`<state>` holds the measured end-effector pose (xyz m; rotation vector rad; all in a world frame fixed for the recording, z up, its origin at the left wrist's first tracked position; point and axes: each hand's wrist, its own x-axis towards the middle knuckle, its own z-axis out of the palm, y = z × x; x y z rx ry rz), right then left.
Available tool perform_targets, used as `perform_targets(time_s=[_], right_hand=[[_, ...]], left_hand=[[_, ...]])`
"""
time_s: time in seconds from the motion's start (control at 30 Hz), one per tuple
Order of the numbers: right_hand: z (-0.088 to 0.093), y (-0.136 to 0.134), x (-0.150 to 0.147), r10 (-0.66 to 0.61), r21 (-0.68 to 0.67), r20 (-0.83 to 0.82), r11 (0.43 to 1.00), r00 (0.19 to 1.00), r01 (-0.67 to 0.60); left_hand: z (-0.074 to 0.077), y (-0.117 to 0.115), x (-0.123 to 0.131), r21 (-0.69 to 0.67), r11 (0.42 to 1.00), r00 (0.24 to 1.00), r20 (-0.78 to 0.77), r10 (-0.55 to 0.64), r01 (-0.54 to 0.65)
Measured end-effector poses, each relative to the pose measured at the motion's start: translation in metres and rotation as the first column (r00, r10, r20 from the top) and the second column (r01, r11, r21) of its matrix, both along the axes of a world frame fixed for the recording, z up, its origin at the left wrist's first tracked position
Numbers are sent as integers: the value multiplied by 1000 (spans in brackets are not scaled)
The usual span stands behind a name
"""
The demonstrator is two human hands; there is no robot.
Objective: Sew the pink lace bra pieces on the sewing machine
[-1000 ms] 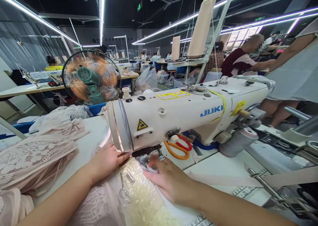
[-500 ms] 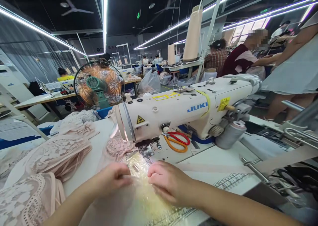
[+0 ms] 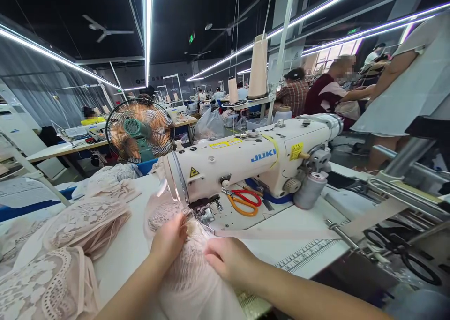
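My left hand (image 3: 169, 239) is closed on the edge of a pale pink lace garment (image 3: 190, 271), close to the needle area of the white sewing machine (image 3: 228, 163). With its fingers bent together, my right hand (image 3: 232, 260) grips the same garment's right side. The lace lies between both hands and drapes toward me over the table edge. A pale elastic band (image 3: 277, 234) runs from the right to the sewing spot. My fingers hide part of the fabric edge, and the needle itself is hard to make out.
Red-and-orange-handled scissors (image 3: 244, 203) lie on the machine bed. Lace pieces (image 3: 63, 273) are piled at left. A grey thread cone (image 3: 310, 191) stands behind the band. Black scissors (image 3: 404, 254) hang at right, below metal rods. A fan (image 3: 138, 130) and several people are beyond.
My left hand has moved forward to the needle area. Lace now covers most of the shiny yellowish surface seen between my hands before. The view has shifted slightly to the right.
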<state>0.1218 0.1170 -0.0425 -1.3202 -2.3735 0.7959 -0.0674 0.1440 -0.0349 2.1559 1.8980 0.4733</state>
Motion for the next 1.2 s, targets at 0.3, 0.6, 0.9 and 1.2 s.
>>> perform_targets(time_s=[0.3, 0.6, 0.9, 1.2], right_hand=[[8, 4, 10, 40, 3, 245, 999, 969, -43], [4, 15, 3, 39, 18, 302, 999, 953, -46], [18, 7, 2, 112, -60, 335, 993, 936, -98], [13, 5, 0, 144, -73, 332, 989, 932, -126]], left_hand=[[-4, 8, 4, -50, 993, 940, -322, -115, 104], [-7, 20, 3, -30, 990, 912, -386, -137, 137], [5, 10, 1, 58, 976, 909, -381, -171, 208], [-4, -21, 11, 68, 866, 769, -498, -401, 495]])
